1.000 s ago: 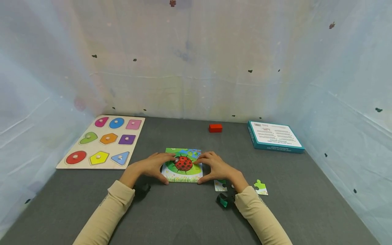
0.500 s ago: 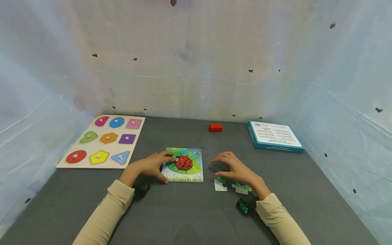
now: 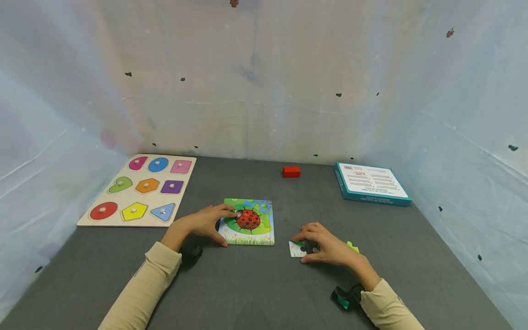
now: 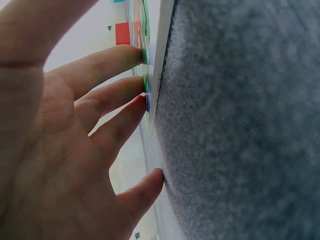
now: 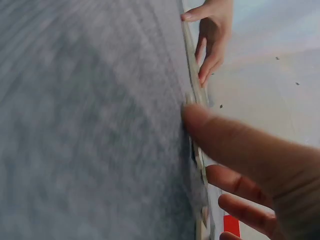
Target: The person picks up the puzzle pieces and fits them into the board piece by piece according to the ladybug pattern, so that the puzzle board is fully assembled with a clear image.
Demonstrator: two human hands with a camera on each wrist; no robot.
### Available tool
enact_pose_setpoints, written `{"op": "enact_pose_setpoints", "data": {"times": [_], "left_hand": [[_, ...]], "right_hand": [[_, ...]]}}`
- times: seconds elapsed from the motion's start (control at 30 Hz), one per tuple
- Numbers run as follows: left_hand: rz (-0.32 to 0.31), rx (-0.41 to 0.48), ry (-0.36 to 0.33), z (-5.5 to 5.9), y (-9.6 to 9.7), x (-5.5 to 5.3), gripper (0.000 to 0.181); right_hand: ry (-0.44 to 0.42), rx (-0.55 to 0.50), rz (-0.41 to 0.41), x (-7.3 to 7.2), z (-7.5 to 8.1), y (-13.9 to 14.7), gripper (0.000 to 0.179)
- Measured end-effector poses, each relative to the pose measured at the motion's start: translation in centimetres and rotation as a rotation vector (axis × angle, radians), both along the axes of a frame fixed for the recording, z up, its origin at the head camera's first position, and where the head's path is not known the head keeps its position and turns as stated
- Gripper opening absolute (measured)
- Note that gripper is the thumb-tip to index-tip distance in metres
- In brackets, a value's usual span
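Note:
A square ladybug jigsaw puzzle [image 3: 249, 231] lies mid-table. My left hand [image 3: 203, 223] rests on its left side. In the left wrist view, fingertips [image 4: 138, 102] touch the puzzle's top face and the thumb stays apart, low near the table. My right hand [image 3: 326, 245] is lowered over loose jigsaw pieces at the puzzle's right. Its thumb and fingers are spread about a white-and-green jigsaw piece [image 3: 296, 251]; no pinch is visible. Part of a second piece shows beneath the palm. Another green jigsaw piece [image 3: 353, 246] peeks out behind the right wrist.
A wooden peg board of coloured shapes [image 3: 138, 220] lies at the back left. A red block [image 3: 291, 172] sits at the back. The teal-edged box [image 3: 373, 183] lies at the back right. Pale plastic sheeting [image 3: 264, 114] walls the grey table.
The right hand has left the puzzle's right edge, moving right and toward me, down over the loose pieces. The left hand has stayed on the puzzle.

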State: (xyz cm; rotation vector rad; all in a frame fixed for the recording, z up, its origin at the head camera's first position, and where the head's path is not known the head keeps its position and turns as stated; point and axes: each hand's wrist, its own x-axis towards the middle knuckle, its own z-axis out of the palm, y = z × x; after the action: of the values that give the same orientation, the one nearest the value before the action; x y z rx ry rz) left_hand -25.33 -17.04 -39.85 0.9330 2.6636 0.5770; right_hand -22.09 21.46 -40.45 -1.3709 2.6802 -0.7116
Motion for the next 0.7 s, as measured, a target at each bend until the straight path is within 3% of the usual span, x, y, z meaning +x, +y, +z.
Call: {"op": "enact_pose_setpoints", "data": {"times": [0.27,0.47,0.7], "left_hand": [[-0.009,-0.001,0.012,-0.1,-0.1,-0.2,0.084],[-0.014,-0.001,0.016,0.0,-0.1,-0.2,0.085],[-0.012,0.001,0.04,-0.1,0.1,0.1,0.085]], "right_hand": [[0.058,-0.019,0.04,-0.3,-0.4,0.0,0.036],[0.049,-0.017,0.035,-0.4,-0.3,-0.4,0.035],[0.074,-0.031,0.065,-1.2,0.4,-2.9,0.036]]}}
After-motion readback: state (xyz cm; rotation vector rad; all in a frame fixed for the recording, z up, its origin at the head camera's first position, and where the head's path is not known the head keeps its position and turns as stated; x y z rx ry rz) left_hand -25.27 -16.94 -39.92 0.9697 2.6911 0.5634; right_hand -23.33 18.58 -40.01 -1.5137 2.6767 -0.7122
